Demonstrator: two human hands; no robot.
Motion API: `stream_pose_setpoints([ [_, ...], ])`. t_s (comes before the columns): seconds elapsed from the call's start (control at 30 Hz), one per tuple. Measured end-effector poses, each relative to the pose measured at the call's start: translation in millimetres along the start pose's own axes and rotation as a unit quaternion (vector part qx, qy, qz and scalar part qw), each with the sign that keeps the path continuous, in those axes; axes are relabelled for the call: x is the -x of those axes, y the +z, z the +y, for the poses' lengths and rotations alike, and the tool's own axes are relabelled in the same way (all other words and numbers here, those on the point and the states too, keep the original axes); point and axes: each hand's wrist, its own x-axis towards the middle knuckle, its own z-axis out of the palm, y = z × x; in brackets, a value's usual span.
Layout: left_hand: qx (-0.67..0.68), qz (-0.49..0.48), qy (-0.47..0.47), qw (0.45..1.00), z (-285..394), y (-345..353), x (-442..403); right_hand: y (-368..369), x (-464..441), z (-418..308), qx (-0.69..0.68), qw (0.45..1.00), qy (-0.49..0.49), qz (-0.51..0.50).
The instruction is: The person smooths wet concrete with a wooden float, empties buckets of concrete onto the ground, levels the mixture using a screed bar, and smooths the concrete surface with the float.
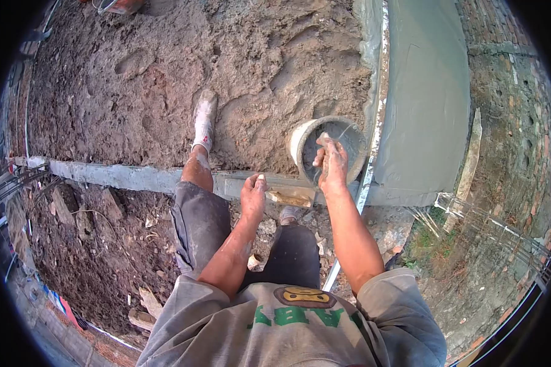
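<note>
My left hand point(253, 197), its fingers curled in and nothing visible in them, is above a flat grey tool point(236, 185) on the concrete ledge. Just right of that hand is the tool's wooden handle point(291, 199), not gripped. My right hand point(332, 166) hangs over a round bucket point(300, 142) with grey, wet-looking mix inside. Its muddy fingers are bent and slightly apart, and no object shows in them. The bucket stands between the soil and a long straight edge strip point(379, 116).
Smooth wet cement point(425, 98) covers the band at right. Rebar point(502, 226) sticks out beside a wooden plank point(468, 165). A concrete ledge point(116, 175) runs left, with rubble below it. Another bucket point(125, 6) is at the top left.
</note>
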Motion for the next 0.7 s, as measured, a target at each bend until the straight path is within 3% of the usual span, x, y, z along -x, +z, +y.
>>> stream_pose_setpoints([
  [0.13, 0.03, -0.023, -0.131, 0.991, -17, 10, -5, -31, 24, -31, 0.007, 0.997, 0.058, 0.041],
  [0.23, 0.074, -0.029, -0.221, 0.972, -21, 13, 5, -1, 55, -36, -0.081, 0.995, 0.058, -0.017],
  [0.33, 0.209, -0.024, -0.293, 0.933, -15, 20, 11, 39, 102, -71, -0.108, 0.987, 0.09, -0.075],
  [0.4, 0.312, -0.059, -0.286, 0.904, -34, 31, 8, 42, 148, -123, -0.165, 0.972, 0.073, -0.148],
  [0.47, 0.404, -0.082, -0.309, 0.857, -50, 55, -6, 22, 179, -180, -0.111, 0.973, 0.072, -0.187],
  [0.5, 0.39, -0.166, -0.201, 0.883, -38, 68, 11, 5, 196, -204, -0.104, 0.972, 0.052, -0.202],
  [0.57, 0.451, -0.282, -0.074, 0.843, -8, 91, 19, -49, 196, -237, -0.085, 0.975, 0.01, -0.206],
  [0.63, 0.518, -0.358, -0.026, 0.777, 19, 97, 16, -104, 188, -246, -0.07, 0.986, -0.025, -0.147],
  [0.7, 0.543, -0.39, 0.006, 0.744, 43, 83, 3, -139, 161, -223, -0.077, 0.992, -0.061, -0.084],
])
